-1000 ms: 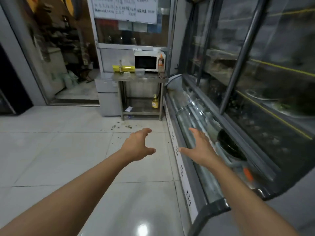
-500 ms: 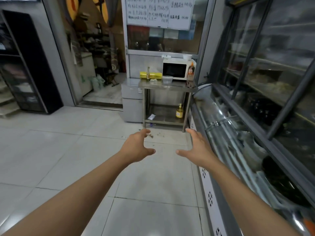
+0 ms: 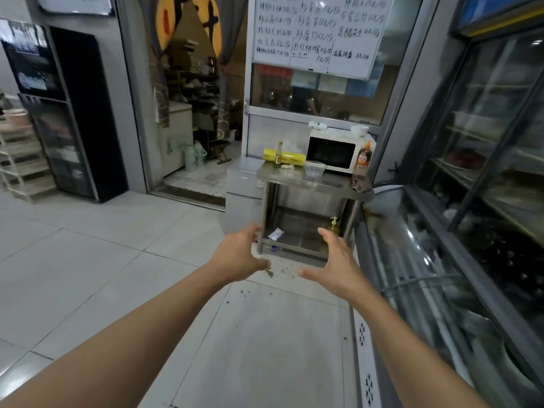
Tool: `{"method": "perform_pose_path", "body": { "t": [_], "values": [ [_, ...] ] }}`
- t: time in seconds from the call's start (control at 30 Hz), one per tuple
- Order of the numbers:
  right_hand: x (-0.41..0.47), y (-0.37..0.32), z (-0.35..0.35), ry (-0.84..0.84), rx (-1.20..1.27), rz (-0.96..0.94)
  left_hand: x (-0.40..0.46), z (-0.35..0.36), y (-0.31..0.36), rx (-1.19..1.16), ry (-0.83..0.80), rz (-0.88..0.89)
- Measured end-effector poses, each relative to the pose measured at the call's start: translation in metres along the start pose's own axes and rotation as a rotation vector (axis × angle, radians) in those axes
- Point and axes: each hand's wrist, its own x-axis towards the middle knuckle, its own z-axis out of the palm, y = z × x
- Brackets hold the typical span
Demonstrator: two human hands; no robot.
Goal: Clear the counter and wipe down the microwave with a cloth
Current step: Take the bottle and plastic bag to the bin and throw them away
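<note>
I'm on the approach, not yet at the work. My left hand (image 3: 240, 256) and right hand (image 3: 335, 267) are both out in front at the centre of the frame, fingers spread and loosely curved, palms turned toward each other, holding nothing. They hang over the floor tiles, well short of the steel desk (image 3: 309, 179) in the upper middle of the frame.

The microwave (image 3: 334, 151) sits at the back of that desk, toward its right end. In front of it is a clear plastic cup (image 3: 315, 168); to its left stand a green bottle (image 3: 278, 154) and a yellow roll (image 3: 282, 157) lying flat. A bottle with a cartoon label (image 3: 365, 157) stands just beside the microwave's right side. A white bowl (image 3: 359, 130) rests on top of the microwave.

I can't pick out a cloth anywhere in view, so I judge that finding one is part of what's ahead. The next move, as I read it, is to close the gap to the desk and start lifting the loose items off, the cup first since it stands nearest the front edge.
</note>
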Motion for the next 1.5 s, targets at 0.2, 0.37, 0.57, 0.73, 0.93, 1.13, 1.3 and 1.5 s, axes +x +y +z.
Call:
{"method": "perform_pose_path", "body": {
  "t": [0.2,0.37,0.57,0.73,0.93,1.13,1.3,1.5],
  "values": [
    [0.094,0.009,0.006,-0.017,-0.012,0.023,0.094,0.004,-0.016,0.0,0.007,-0.007],
    [0.185,0.019,0.017,0.012,-0.023,0.032,0.193,0.003,-0.039,-0.01,0.001,0.025],
    [0.302,0.023,0.018,0.067,-0.028,0.092,0.324,-0.008,-0.056,0.002,-0.055,0.081],
    [0.38,0.029,0.017,0.096,-0.026,0.136,0.409,-0.008,-0.064,0.036,-0.089,0.105],
    [0.467,0.055,0.014,0.096,-0.029,0.14,0.495,0.012,-0.069,0.05,-0.119,0.101],
    [0.571,0.09,0.003,0.051,-0.027,0.087,0.594,0.039,-0.07,0.022,-0.105,0.032],
    [0.662,0.12,-0.018,-0.022,-0.001,0.058,0.674,0.059,-0.058,0.017,-0.066,-0.041],
    [0.747,0.146,-0.023,-0.071,0.007,0.006,0.747,0.077,-0.06,0.055,-0.051,-0.114]
  ]
}}
